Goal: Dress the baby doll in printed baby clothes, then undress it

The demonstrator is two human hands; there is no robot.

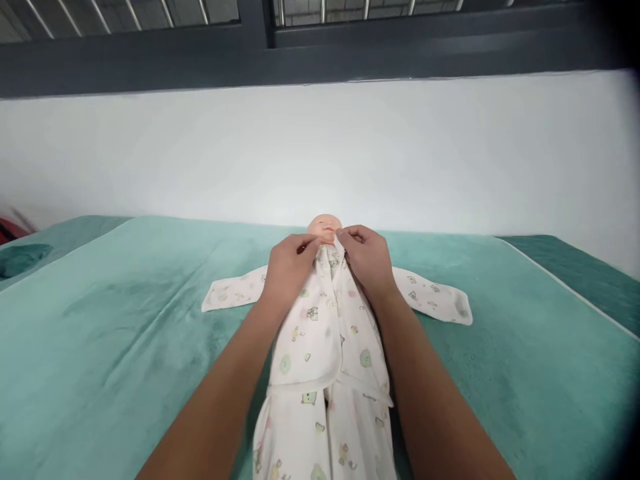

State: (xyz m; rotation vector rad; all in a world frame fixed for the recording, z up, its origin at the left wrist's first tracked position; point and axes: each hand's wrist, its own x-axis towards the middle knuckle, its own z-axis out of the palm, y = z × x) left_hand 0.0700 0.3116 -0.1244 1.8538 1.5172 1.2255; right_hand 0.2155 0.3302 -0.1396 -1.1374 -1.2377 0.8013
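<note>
A baby doll [324, 222] lies on its back, its head toward the wall. It wears a white baby jacket [313, 340] printed with small animals and green shapes, both sleeves spread out sideways. Below the jacket are matching baby trousers [295, 433]. At the doll's neck, my left hand [291, 265] pinches the left side of the jacket's collar. Opposite it, my right hand [367, 257] pinches the right collar edge close to the doll's chin. The jacket's front panels overlap down the middle. My fingers hide part of the collar and the doll's neck.
A teal plush blanket [140, 333] covers the surface, with a fold line at left and pale piping at right. Behind it rises a white wall [200, 153] beneath a dark window frame [150, 63] with metal bars. Something red [11, 230] shows at the far left edge.
</note>
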